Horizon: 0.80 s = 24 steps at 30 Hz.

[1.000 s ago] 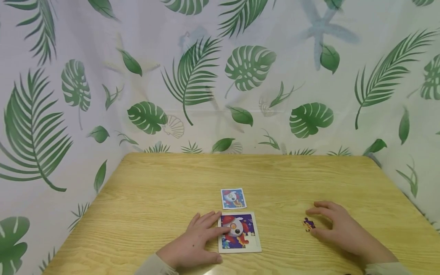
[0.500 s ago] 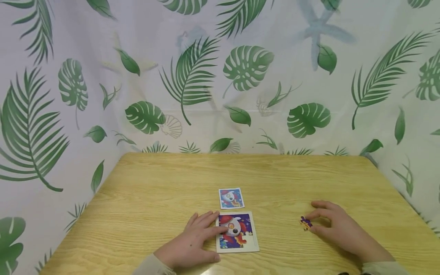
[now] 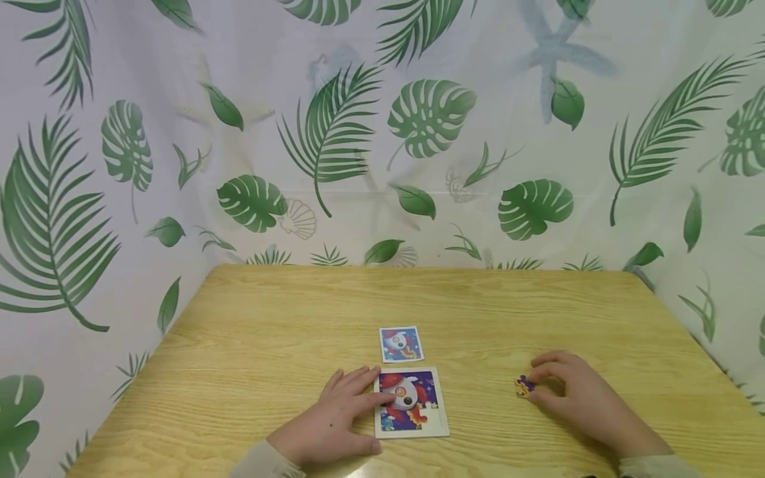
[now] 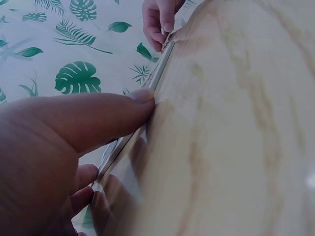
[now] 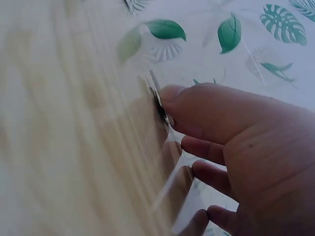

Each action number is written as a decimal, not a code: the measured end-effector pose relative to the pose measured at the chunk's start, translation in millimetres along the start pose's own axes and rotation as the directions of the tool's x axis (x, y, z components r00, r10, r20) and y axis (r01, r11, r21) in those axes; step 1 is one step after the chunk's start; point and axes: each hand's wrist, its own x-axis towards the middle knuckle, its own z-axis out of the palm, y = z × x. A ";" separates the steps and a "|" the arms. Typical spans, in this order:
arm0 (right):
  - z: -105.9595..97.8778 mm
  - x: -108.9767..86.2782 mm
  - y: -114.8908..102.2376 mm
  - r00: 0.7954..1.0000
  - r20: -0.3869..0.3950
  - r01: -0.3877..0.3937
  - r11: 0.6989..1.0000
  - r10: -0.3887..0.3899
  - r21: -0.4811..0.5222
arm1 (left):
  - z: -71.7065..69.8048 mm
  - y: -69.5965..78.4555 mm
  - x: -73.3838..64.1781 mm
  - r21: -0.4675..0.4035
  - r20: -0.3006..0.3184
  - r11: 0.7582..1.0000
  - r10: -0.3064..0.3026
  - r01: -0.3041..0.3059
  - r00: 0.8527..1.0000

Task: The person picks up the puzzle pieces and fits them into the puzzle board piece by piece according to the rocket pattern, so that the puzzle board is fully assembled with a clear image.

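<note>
My left hand [image 3: 340,418] lies with fingers extended over the left side of a framed jigsaw puzzle [image 3: 443,418], one fingertip on the picture of a round white character. The lower right of the puzzle shows a bare gap. Over on the right, my right hand [image 3: 576,395] pinches a purple and orange puzzle piece [image 3: 522,386] between thumb and fingers, low at the tabletop. In the right wrist view the thumb [image 5: 197,108] is against the dark, thin piece [image 5: 160,105]. The left wrist view shows the left thumb [image 4: 113,115] beside the puzzle's edge.
Just behind the puzzle lies a small picture card [image 3: 402,344] with the same character. The wooden table [image 3: 269,318] reaches back to a white curtain [image 3: 358,226] printed with green leaves.
My right hand has closed in on the puzzle piece and moved slightly left with it. The left hand stays on the puzzle. The head view has shifted a little.
</note>
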 end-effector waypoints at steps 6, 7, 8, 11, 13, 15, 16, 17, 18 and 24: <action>18.8 6.1 -28.1 0.998 0.010 0.058 0.997 -0.059 0.045 | 0.6 0.1 -1.1 0.009 -0.012 1.000 -0.003 0.004 1.000; 22.3 7.3 -34.0 0.997 0.014 0.072 0.996 -0.073 0.046 | 0.7 0.1 -1.1 0.010 -0.014 1.000 -0.005 0.005 1.000; 25.8 8.3 -39.7 0.996 0.019 0.087 0.995 -0.088 0.046 | 0.8 0.1 -1.0 0.006 -0.014 1.000 -0.007 0.007 1.000; 35.5 10.2 -55.9 0.992 0.034 0.116 0.992 -0.118 0.042 | 1.0 -0.3 -0.4 0.000 -0.014 1.000 -0.001 0.001 1.000; 41.1 11.1 -65.4 0.991 0.042 0.127 0.991 -0.129 0.049 | 1.1 -0.5 -0.3 0.000 -0.016 1.000 0.000 0.000 1.000; 46.4 11.7 -72.9 0.989 0.048 0.134 0.989 -0.137 0.058 | 1.7 -0.9 -0.1 0.004 -0.019 1.000 0.001 -0.001 1.000; 49.1 12.0 -76.2 0.989 0.050 0.134 0.989 -0.137 0.064 | 1.7 -0.9 -0.1 0.002 -0.020 1.000 0.000 0.000 1.000; 51.3 12.2 -79.4 0.989 0.052 0.135 0.989 -0.138 0.068 | 1.6 -0.8 -0.2 0.002 -0.020 1.000 0.000 0.000 1.000; 53.4 12.5 -82.3 0.989 0.052 0.137 0.988 -0.141 0.072 | 1.5 -0.9 -0.2 0.002 -0.021 1.000 -0.001 0.001 1.000; 62.0 14.4 -95.3 0.988 0.059 0.137 0.986 -0.143 0.093 | 0.9 0.1 -0.3 0.008 -0.025 1.000 0.007 -0.007 1.000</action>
